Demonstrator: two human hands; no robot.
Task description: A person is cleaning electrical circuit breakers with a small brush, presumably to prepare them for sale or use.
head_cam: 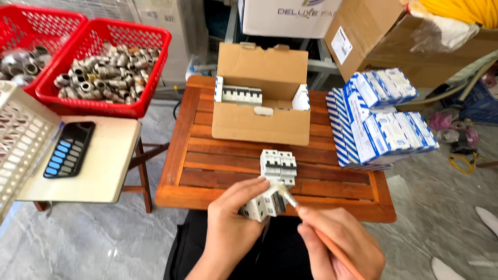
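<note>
My left hand [232,218] grips a white circuit breaker [265,204] just past the near edge of a small wooden slatted table [202,161]. My right hand [337,243] holds an orange-handled screwdriver [314,228] with its tip set against the breaker's top. A second white breaker unit [278,165] stands on the table right behind the held one. Farther back sits an open cardboard box [262,122] with more white breakers [241,94] inside at its left.
Stacked blue-and-white small boxes [381,122] fill the table's right side. Two red baskets [106,67] of metal fittings and a dark calculator [69,149] rest on a pale side table at left. Large cartons [384,36] stand behind. The floor is grey marble.
</note>
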